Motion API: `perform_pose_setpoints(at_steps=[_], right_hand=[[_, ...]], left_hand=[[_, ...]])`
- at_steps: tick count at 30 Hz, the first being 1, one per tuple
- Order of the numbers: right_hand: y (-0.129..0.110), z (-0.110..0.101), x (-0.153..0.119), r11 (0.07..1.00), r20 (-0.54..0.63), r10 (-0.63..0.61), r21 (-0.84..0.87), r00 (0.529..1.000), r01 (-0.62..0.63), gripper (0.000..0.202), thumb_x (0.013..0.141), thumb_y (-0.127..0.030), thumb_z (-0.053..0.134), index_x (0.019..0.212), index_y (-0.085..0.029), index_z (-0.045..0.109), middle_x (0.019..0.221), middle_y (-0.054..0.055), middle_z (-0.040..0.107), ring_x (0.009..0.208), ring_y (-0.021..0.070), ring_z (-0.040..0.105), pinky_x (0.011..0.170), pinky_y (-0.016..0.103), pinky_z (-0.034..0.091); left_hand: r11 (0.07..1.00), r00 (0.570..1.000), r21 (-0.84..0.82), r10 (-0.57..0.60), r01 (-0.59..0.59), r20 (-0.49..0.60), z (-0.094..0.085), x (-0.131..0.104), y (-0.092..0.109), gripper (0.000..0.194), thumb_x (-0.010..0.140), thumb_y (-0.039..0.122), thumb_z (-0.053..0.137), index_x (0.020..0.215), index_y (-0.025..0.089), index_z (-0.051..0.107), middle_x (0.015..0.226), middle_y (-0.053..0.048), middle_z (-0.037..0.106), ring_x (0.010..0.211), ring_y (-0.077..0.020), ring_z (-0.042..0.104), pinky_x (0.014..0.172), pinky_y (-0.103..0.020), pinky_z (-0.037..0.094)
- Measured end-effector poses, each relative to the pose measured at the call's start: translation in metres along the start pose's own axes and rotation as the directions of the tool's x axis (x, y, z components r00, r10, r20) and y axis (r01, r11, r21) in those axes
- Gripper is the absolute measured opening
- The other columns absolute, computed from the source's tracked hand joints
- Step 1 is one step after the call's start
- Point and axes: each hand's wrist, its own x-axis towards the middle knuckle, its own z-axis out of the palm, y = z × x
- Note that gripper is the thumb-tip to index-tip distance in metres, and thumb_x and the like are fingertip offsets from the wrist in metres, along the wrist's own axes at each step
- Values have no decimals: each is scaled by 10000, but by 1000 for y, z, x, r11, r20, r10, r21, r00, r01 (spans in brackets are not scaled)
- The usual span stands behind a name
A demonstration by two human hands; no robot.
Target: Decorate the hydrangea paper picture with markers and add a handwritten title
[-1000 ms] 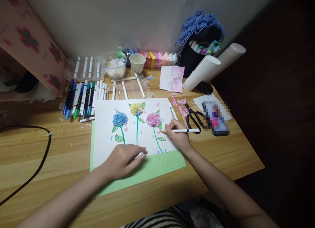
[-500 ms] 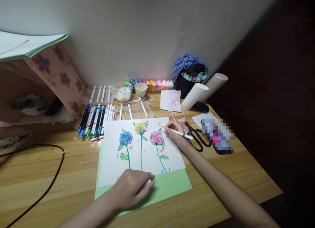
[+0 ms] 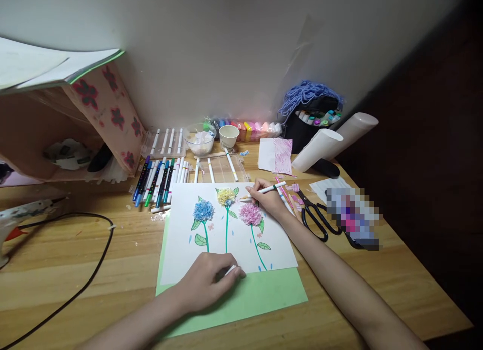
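Observation:
White paper (image 3: 173, 259) with three flowers lies over a green sheet (image 3: 271, 292). The blue flower (image 3: 204, 210), yellow flower (image 3: 226, 197) and pink flower (image 3: 250, 214) have raised, textured heads on green stems. My right hand (image 3: 266, 196) grips a white marker (image 3: 273, 187), its tip at the paper between the yellow and pink heads. Near the paper's lower edge, my left hand (image 3: 215, 279) is closed round a small white object (image 3: 230, 270), perhaps a marker cap, and rests on the sheets.
Markers (image 3: 154, 181) lie left behind the paper, near a clear bowl (image 3: 200, 141) and paper cup (image 3: 229, 136). Black scissors (image 3: 315, 214) and a blurred phone (image 3: 352, 216) are at right. A black cable (image 3: 100, 264) curves at left; a pink flowered box (image 3: 113, 113) stands behind.
The view has shifted, moving the scene rightward. My right hand has moved the marker tip leftward over the paper, from right of the pink head to its upper left. My left hand remains near the lower edge.

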Motion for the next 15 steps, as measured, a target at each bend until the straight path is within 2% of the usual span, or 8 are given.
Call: perform_pose_setpoints(at_steps=[6,15], right_hand=[[-6,2,-3,994,11,19,-105,1000,-17,341,751,-404,659,575,-207,443,477,-39,542,449,108,479,467,234,361],[-9,5,-5,994,0,22,-107,1000,-22,363,744,-419,665,565,-207,431,484,-40,524,457,107,479,447,236,384]], left_hand=[[994,998,-92,-50,54,44,-3,3,0,354,943,373,355,913,201,663,787,0,684,633,-109,558,599,-209,377],[991,998,-118,-49,54,48,-5,3,1,338,942,362,366,898,207,663,784,18,687,594,-97,526,572,-207,361]])
